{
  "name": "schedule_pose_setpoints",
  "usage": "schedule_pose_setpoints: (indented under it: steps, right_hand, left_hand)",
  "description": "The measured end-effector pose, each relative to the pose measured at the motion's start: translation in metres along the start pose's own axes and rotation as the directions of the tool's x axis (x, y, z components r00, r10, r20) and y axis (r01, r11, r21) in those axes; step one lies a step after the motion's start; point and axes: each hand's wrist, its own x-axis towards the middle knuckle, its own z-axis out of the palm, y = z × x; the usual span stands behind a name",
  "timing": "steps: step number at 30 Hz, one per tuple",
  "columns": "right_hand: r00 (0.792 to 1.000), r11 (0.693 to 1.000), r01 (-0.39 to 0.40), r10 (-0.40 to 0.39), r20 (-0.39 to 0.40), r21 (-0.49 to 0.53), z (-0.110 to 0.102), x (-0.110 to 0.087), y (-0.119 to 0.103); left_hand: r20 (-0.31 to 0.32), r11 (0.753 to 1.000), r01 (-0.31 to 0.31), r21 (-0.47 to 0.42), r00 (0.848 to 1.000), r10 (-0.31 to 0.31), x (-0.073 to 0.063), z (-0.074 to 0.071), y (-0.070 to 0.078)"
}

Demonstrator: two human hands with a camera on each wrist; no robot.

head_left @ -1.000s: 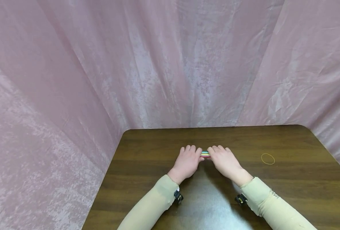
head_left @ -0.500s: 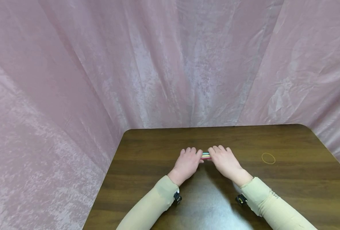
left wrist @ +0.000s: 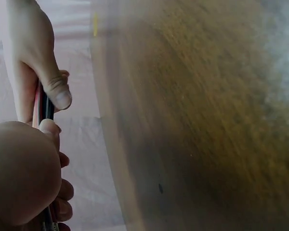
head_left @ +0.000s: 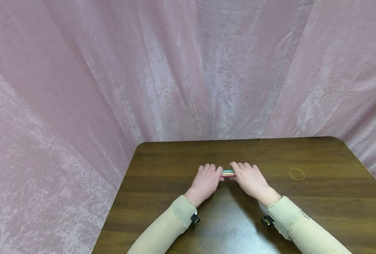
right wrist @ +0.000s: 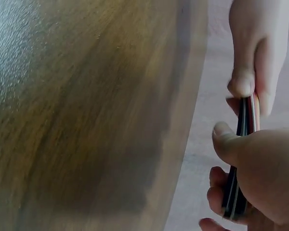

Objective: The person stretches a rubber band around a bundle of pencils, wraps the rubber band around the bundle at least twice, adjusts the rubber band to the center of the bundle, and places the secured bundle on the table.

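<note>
A bundle of slim coloured pencils (head_left: 228,173) lies crosswise between the two hands, over the middle of the table. The left hand (head_left: 205,181) grips its left end, fingers over the far side and thumb on the near side. Around the other end curl the fingers of the right hand (head_left: 249,180). In the right wrist view that hand's thumb (right wrist: 226,139) stands a little off the dark side of the bundle (right wrist: 247,115). Most of the pencils' length is hidden inside the hands. Dark, red and pale sides show in the left wrist view.
A thin yellow rubber band (head_left: 299,180) lies on the brown wooden table (head_left: 334,211), to the right of the hands. Pink curtains (head_left: 188,70) hang behind the table and along its left side. Small black cameras sit at both wrists.
The right hand has shifted slightly right and its index finger has lifted a little, so more of the bundle shows between the hands. Both hands sit slightly nearer the person. The rubber band stays put.
</note>
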Motion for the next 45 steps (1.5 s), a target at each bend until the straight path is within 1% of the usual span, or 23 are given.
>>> schedule_pose_setpoints:
  steps: [3, 5, 7, 9, 11, 12, 14, 17, 19, 21, 22, 25, 27, 29, 32, 36, 39, 42, 45]
  right_hand:
    - [0.998, 0.998, -0.043, 0.04, 0.058, 0.056, -0.006, -0.002, 0.009]
    - [0.99, 0.989, -0.093, 0.079, 0.117, 0.111, -0.011, -0.004, 0.018]
    - [0.974, 0.973, -0.153, 0.12, 0.192, 0.172, -0.017, -0.006, 0.028]
    - [0.951, 0.954, -0.213, 0.153, 0.268, 0.211, -0.021, -0.009, 0.035]
    - [0.932, 0.939, -0.247, 0.162, 0.324, 0.241, -0.024, -0.012, 0.04]
    - [0.927, 0.935, -0.247, 0.152, 0.344, 0.253, -0.025, -0.014, 0.041]
    - [0.924, 0.931, -0.23, 0.119, 0.363, 0.283, -0.024, -0.017, 0.039]
    - [0.934, 0.92, -0.204, 0.08, 0.347, 0.336, -0.022, -0.021, 0.03]
    - [0.946, 0.92, -0.192, 0.082, 0.314, 0.341, -0.02, -0.023, 0.023]
    - [0.958, 0.935, -0.177, 0.091, 0.272, 0.307, -0.019, -0.025, 0.02]
    - [0.964, 0.948, -0.16, 0.089, 0.251, 0.277, -0.019, -0.026, 0.019]
    - [0.978, 0.979, -0.092, 0.056, 0.199, 0.18, -0.018, -0.026, 0.018]
    - [0.985, 0.991, -0.052, 0.03, 0.171, 0.127, -0.017, -0.024, 0.019]
    - [0.989, 0.996, -0.032, 0.019, 0.147, 0.086, -0.017, -0.022, 0.02]
    - [0.991, 0.997, -0.038, 0.029, 0.132, 0.067, -0.018, -0.019, 0.02]
    - [0.992, 0.992, -0.048, 0.033, 0.123, 0.116, -0.019, -0.015, 0.02]
    - [0.993, 0.986, -0.057, 0.039, 0.113, 0.157, -0.021, -0.014, 0.021]
    - [0.991, 0.982, -0.078, 0.058, 0.122, 0.171, -0.022, -0.014, 0.019]
    - [0.986, 0.977, -0.098, 0.069, 0.151, 0.189, -0.02, -0.014, 0.014]
  left_hand:
    - [0.01, 1.0, -0.006, 0.001, 1.0, 0.006, -0.003, 0.0, -0.002]
    - [0.011, 1.0, -0.006, 0.005, 1.0, 0.006, -0.004, 0.0, -0.005]
    - [0.007, 1.0, -0.005, 0.001, 1.0, 0.005, -0.005, 0.0, -0.008]
    - [0.006, 1.0, -0.002, -0.003, 1.0, 0.002, -0.007, 0.0, -0.01]
    - [0.004, 1.0, 0.001, -0.006, 1.0, -0.001, -0.008, 0.0, -0.012]
    - [0.002, 1.0, 0.002, -0.01, 1.0, -0.002, -0.008, 0.0, -0.012]
    - [0.006, 1.0, -0.003, -0.014, 1.0, 0.003, -0.009, 0.0, -0.012]
    - [0.009, 1.0, -0.014, -0.013, 1.0, 0.014, -0.01, -0.002, -0.011]
    - [0.002, 1.0, -0.024, -0.005, 1.0, 0.024, -0.011, -0.003, -0.01]
    - [-0.012, 1.0, -0.029, 0.007, 1.0, 0.029, -0.012, -0.003, -0.01]
    - [-0.02, 0.999, -0.03, 0.015, 0.999, 0.031, -0.012, -0.003, -0.01]
    - [-0.035, 0.999, -0.033, 0.043, 0.999, 0.034, -0.012, -0.004, -0.011]
    - [-0.042, 0.997, -0.036, 0.066, 0.998, 0.039, -0.011, -0.004, -0.012]
    - [-0.057, 0.995, -0.04, 0.088, 0.997, 0.045, -0.009, -0.005, -0.013]
    - [-0.07, 0.994, -0.047, 0.102, 0.996, 0.054, -0.008, -0.005, -0.014]
    - [-0.073, 0.995, -0.05, 0.091, 0.996, 0.057, -0.009, -0.003, -0.019]
    - [-0.072, 0.995, -0.041, 0.091, 0.996, 0.048, -0.01, -0.001, -0.023]
    - [-0.062, 0.995, -0.033, 0.095, 0.997, 0.039, -0.011, 0.0, -0.024]
    - [-0.049, 0.995, -0.037, 0.091, 0.998, 0.041, -0.012, -0.001, -0.022]
